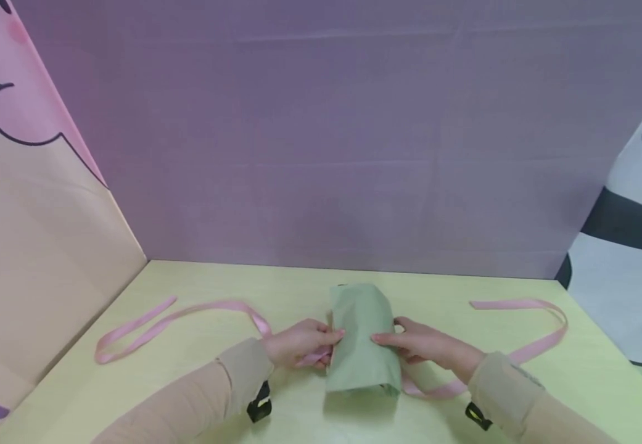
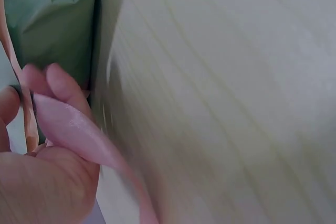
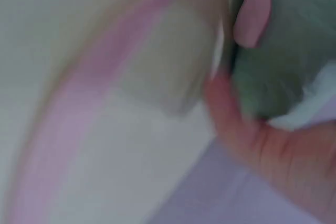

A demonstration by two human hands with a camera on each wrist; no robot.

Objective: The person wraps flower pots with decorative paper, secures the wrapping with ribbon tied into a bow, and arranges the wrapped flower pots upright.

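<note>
A green wrapped package (image 1: 361, 339) is held between both hands in the middle of the head view, tilted over the table. My left hand (image 1: 301, 342) grips its left edge, thumb on top. In the left wrist view a pink ribbon (image 2: 79, 129) crosses the fingers of that hand beside the green wrapping (image 2: 58, 30). My right hand (image 1: 432, 344) grips the right edge, thumb on the front face. The right wrist view, blurred, has a ribbon end curling against the package (image 3: 283, 72). The package's underside is hidden.
Pink ribbon (image 1: 209, 306) loops across the pale yellow table (image 1: 187, 394) on the left, and more ribbon (image 1: 548, 342) curves on the right. A purple panel (image 1: 343, 148) stands behind the table, with printed panels at both sides.
</note>
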